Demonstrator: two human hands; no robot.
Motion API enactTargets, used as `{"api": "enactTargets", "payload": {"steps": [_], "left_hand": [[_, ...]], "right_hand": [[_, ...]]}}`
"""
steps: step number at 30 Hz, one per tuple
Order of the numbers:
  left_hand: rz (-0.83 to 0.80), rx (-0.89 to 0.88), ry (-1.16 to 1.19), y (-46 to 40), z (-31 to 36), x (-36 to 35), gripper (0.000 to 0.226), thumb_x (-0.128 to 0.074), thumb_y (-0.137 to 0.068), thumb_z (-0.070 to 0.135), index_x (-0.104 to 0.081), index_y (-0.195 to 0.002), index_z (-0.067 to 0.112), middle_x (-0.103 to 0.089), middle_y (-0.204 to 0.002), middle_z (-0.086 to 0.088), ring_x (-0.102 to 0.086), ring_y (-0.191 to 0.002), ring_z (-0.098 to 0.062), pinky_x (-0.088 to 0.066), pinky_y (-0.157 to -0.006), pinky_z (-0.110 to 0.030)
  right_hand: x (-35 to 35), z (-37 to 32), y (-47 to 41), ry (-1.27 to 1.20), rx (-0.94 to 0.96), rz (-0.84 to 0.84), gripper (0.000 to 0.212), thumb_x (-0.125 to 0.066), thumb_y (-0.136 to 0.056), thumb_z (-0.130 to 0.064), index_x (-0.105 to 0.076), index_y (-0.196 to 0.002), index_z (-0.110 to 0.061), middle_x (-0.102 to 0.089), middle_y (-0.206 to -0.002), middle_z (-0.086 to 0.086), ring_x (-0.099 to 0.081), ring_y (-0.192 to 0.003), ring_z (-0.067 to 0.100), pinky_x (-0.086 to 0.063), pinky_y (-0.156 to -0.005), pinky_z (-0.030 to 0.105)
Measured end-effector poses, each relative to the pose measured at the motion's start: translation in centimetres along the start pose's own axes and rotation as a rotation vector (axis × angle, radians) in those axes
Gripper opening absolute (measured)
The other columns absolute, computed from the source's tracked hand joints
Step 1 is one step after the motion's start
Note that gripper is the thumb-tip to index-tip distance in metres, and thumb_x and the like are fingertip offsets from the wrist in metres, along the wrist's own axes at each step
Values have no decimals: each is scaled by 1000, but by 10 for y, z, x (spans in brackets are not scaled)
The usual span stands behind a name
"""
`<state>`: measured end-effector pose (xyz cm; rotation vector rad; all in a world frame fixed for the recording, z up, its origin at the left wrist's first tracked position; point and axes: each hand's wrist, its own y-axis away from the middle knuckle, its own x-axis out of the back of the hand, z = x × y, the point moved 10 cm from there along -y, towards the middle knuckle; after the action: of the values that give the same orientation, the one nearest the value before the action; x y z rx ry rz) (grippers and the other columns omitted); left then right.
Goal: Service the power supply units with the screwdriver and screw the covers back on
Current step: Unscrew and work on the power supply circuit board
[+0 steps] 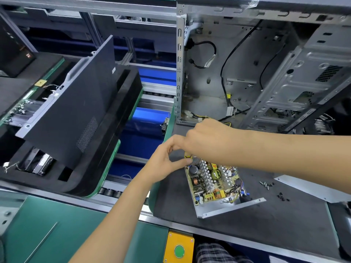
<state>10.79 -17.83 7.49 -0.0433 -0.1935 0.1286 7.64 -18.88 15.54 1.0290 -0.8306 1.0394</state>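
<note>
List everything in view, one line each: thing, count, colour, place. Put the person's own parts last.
open power supply unit: one, yellow-green board in a silver tray, on the dark mat in front of the person.
screwdriver: one, only a bit of yellow handle shows under the right hand.
loose cover: one, silver, on the mat to the right.
screws: two small piles, silver and black, right of the unit.
computer case: one, grey, open, behind the unit, black cables inside.
side panel: one, dark grey, leaning in the black foam tray on the left.
push button: one, green on a yellow plate, near edge.
left hand: one, fingertips at the unit's far corner.
right hand: one, curled over the screwdriver.
</note>
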Motion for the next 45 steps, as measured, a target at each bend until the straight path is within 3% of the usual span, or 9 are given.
{"api": "enactTargets", "payload": {"steps": [5, 10, 16, 19, 21, 28, 32, 39, 45], "left_hand": [[52, 37, -33, -5, -4, 1, 41, -80, -80, 10, -68, -91, 48, -70, -104, 3, -62, -105, -9, -46, -96, -26], [-16, 37, -23, -3, -3, -1, 30, -76, -83, 7, -70, -91, 36, -70, -99, 24, -60, -99, 9, -40, -85, -5], [70, 7, -10, -1, -4, 2, 32, -83, -76, 12, -70, -92, 35, -71, -103, 5, -63, -102, -7, -46, -92, -20], [21, -21, -33, -2, 0, -1, 32, -80, -79, 11, -70, -93, 37, -70, -103, 16, -61, -103, 1, -41, -90, -10], [-3, -10, -24, -2, -3, 0, 33, -78, -81, 9, -70, -94, 39, -71, -102, 13, -61, -101, 0, -41, -89, -11], [63, 14, 10, -2, -9, -11, 29, -82, -78, 14, -69, -93, 35, -71, -94, 3, -64, -96, -7, -46, -88, -24], [-15, -34, -45, -3, 0, -9, 34, -75, -84, 11, -69, -97, 42, -67, -107, 6, -61, -106, -8, -45, -92, -22], [2, 56, 6, -5, -8, -20, 30, -80, -78, 7, -66, -98, 24, -74, -91, 12, -66, -93, -1, -48, -84, -14], [-22, -6, -94, -6, -2, -10, 34, -79, -81, 15, -70, -96, 45, -69, -106, 10, -61, -104, -2, -42, -90, -14]], "right_hand": [[0, -1, -6, 111, -58, -36, 28, -49, -97, -25, -48, -71, -16, -61, -91, 0, -53, -73, 23, -18, -46, 24], [-9, -6, 0, -4, 32, -90, 29, -56, -92, -15, -47, -119, -14, -38, -86, 1, -53, -77, 22, -19, -43, 28], [-10, -1, -4, 151, -101, -78, 42, -49, -98, -26, -33, -61, -14, -42, -68, -1, -52, -70, 22, -19, -47, 24], [-17, 0, 5, 4, -57, -142, 11, -53, -95, -22, -51, -100, -13, -37, -79, 3, -55, -79, 25, -17, -43, 29], [-16, -3, 11, -35, 5, -118, 44, -56, -89, -10, -37, -129, -13, -30, -85, 4, -44, -77, 24, -19, -46, 30], [-8, 2, 8, 145, -87, -55, 37, -47, -99, -32, -39, -66, -18, -35, -63, -4, -53, -70, 19, -15, -45, 25], [-19, -6, 20, 2, 27, -83, 38, -58, -90, -16, -42, -123, -15, -42, -94, 3, -54, -92, 23, -13, -44, 27], [-19, 4, 11, 94, -83, -39, 34, -48, -97, -25, -41, -64, -18, -56, -78, -2, -60, -78, 23, -16, -45, 24], [-14, -1, 18, -9, 30, 31, 28, -55, -92, -18, -46, -118, -16, -51, -89, 1, -61, -86, 25, -19, -45, 30]]}}
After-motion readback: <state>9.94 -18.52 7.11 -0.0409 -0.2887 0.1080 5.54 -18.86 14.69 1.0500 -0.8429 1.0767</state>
